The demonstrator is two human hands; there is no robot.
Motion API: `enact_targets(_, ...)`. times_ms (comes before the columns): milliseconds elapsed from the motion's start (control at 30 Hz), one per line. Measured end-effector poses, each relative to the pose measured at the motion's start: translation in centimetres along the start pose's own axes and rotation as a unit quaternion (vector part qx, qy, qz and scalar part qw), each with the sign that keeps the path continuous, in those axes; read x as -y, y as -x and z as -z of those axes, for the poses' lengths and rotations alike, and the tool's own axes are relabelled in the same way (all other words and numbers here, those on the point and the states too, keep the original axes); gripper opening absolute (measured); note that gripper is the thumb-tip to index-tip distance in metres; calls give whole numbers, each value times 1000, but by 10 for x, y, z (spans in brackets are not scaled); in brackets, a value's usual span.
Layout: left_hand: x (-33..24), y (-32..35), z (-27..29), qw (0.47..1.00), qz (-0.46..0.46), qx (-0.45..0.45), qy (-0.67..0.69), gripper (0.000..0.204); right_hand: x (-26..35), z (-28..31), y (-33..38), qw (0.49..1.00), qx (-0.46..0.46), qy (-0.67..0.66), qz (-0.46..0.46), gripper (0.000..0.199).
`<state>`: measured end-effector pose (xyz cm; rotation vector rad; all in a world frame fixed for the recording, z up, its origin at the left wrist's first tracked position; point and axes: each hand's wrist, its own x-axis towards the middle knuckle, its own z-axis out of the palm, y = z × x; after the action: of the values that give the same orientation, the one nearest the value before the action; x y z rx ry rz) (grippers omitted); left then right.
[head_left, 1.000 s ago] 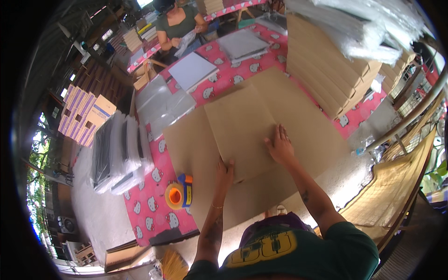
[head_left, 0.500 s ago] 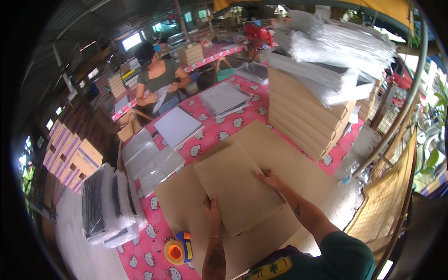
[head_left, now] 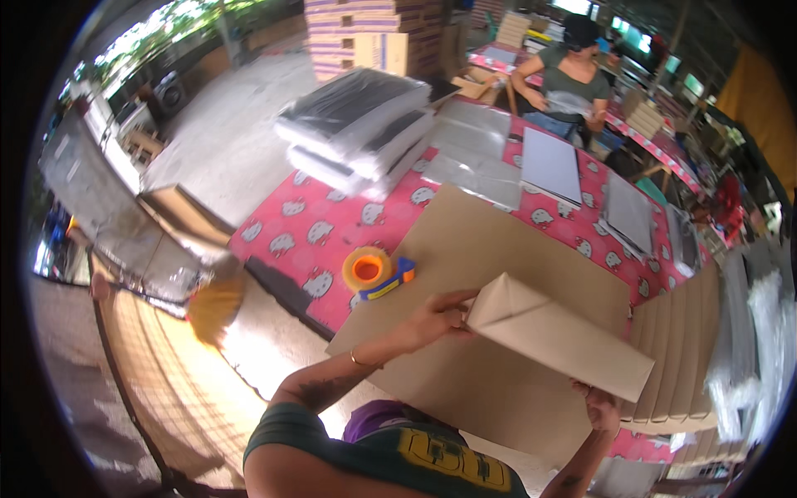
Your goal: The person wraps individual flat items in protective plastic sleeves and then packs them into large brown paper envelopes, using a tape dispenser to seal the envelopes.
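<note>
A flat package wrapped in brown paper (head_left: 560, 336) is tipped up on edge above a large sheet of brown paper (head_left: 465, 232), and its folded end faces left. My left hand (head_left: 442, 319) grips that left end, fingers closed at the corner. Lower right, my right hand (head_left: 599, 407) holds the package's near bottom edge, with the fingers partly hidden beneath it. Left of the sheet's far corner lies an orange roll of tape (head_left: 366, 269) on a blue dispenser (head_left: 390, 280), out of reach of both hands' touch.
A pink patterned tablecloth (head_left: 278, 249) covers the table. Plastic-wrapped dark bundles (head_left: 357, 124), clear plastic sheets (head_left: 473, 153), a white stack (head_left: 550, 166) and a grey stack (head_left: 624, 212) lie beyond. Stacked wrapped packages (head_left: 677, 349) stand right. Across the table sits another person (head_left: 573, 79).
The package has gone from lying flat on the sheet to tilted up on edge, with both hands on it. My view has swung left.
</note>
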<state>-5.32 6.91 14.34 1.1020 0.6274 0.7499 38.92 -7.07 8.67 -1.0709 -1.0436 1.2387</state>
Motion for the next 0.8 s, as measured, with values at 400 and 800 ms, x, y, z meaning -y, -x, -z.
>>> enact_targets(400, 25, -17, -3, 942, -195, -60, -269, 80, -138, 2, -65, 945, -239, 206, 87, 66)
enact_targets(800, 4, 163, 46, 878, -212, -423, 75, 68, 23, -310, -100, 985, 41, 163, -30, 69)
